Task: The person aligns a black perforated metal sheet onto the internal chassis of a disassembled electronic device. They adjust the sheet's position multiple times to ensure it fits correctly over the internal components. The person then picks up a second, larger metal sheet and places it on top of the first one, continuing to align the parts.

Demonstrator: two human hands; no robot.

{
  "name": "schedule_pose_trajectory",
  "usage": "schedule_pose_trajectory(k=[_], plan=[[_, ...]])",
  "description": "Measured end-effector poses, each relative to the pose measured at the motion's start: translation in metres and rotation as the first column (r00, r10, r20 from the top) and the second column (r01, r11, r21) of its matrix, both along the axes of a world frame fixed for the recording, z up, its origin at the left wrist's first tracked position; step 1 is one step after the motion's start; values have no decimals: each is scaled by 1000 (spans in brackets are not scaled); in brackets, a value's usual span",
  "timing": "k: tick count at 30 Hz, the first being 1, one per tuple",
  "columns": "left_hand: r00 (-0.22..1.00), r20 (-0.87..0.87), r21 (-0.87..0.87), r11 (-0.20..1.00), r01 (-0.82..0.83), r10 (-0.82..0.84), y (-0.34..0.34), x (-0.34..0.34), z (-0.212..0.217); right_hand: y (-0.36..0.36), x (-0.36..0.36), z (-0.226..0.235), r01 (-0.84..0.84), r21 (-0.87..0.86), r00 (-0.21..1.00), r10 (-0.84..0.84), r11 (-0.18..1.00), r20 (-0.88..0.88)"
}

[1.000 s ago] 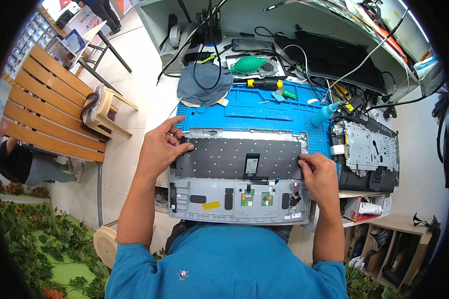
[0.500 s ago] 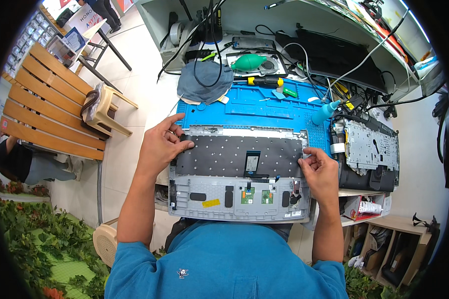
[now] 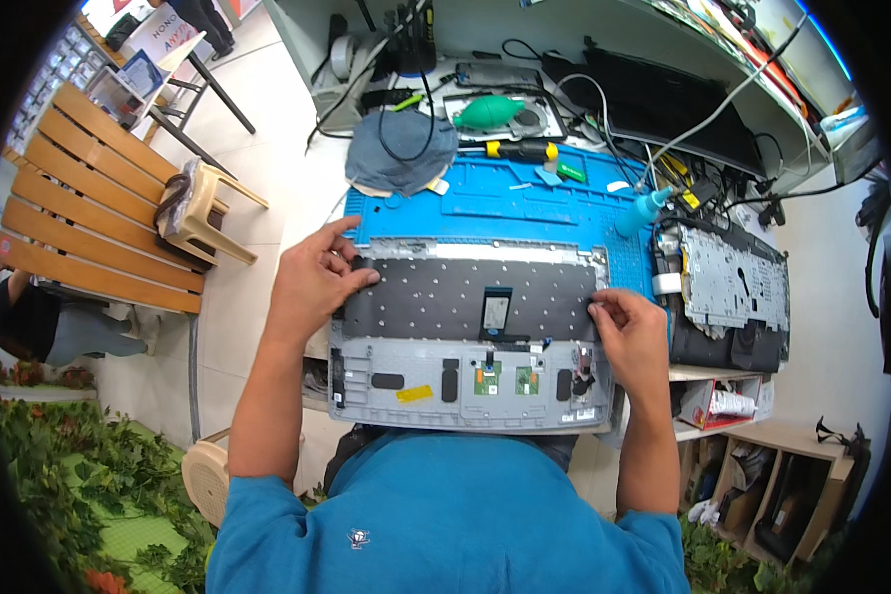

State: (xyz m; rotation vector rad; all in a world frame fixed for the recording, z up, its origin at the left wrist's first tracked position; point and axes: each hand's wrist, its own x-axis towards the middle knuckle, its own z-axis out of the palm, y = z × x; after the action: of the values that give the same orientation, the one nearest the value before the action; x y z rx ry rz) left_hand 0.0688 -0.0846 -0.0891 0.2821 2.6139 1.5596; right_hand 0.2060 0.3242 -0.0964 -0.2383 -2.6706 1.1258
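The dark panel (image 3: 416,297), apparently the underside of a keyboard, lies across the upper half of the grey case (image 3: 505,408), which sits at the near edge of the bench, partly over the blue mat (image 3: 396,218). The left hand (image 3: 312,279) pinches the panel's upper left corner, thumb on top and a finger stretched out past it; the right hand (image 3: 629,332) pinches its right edge between thumb and forefinger. How tightly either grips cannot be told. The panel looks light, thin and springy: likely stiff enough to stay flat when held at both ends, yet apt to bow if lifted from one side. Its smooth face may slide under a loose thumb, so the short edges seem the best hold, with even pressure at each. The delicate part is probably the flat ribbon (image 3: 496,312) near the middle, which could crease, so fingers should keep off it. The two green boards, left (image 3: 488,378) and right (image 3: 528,381), lie below in the case and call for similar care.
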Motion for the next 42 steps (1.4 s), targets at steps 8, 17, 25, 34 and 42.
schedule_pose_trajectory(k=[8, 17, 25, 34, 42], plan=[[1000, -26, -33, 999, 9, -10, -1, 3, -2, -6, -1, 7, -10, 53, 1000, 11, 999, -14], [997, -78, -24, 1000, 12, -14, -2, 4, -5, -9, -1, 11, -26, 74, 999, 28, 997, -22], [988, -152, -70, 998, -1, -9, -2, 9, -6, -11, -2, 14, -21, 107, 1000, 21, 994, 8], [967, -254, -112, 994, -1, -28, -1, 12, -8, -10, 0, 10, -18, 118, 1000, 20, 993, -14], [951, -309, -106, 994, 1, -34, -2, 13, -14, -11, 0, 11, -9, 108, 1000, 9, 994, 7]])
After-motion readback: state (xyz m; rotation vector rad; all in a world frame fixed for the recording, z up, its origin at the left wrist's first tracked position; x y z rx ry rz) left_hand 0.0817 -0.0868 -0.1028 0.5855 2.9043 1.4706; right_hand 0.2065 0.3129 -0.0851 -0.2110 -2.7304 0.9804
